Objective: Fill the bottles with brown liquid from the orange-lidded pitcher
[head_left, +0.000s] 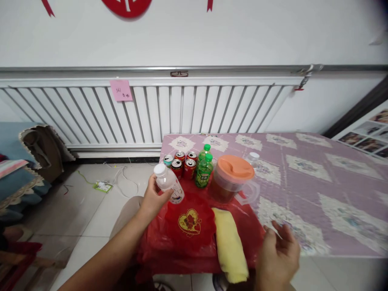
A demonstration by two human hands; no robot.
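My left hand (154, 200) is wrapped around a clear plastic bottle (169, 182) with a white cap, tilted a little to the left above the near-left part of the table. Just below it lies a red scalloped plate (206, 226) with a gold heart in its middle. My right hand (279, 254) is raised at the near right, fingers loosely bent and apart from the thumb, with nothing visible in it. Left of that hand, a folded yellow cloth (230, 244) lies beside the plate and hangs over the near edge.
Behind the plate stand several opened drink cans (189, 169), two green-capped bottles (203, 174) and a jug (224, 190) with an orange lid. Another white-capped bottle (253, 159) is partly hidden behind the jug. A white radiator (188, 109) runs along the wall.
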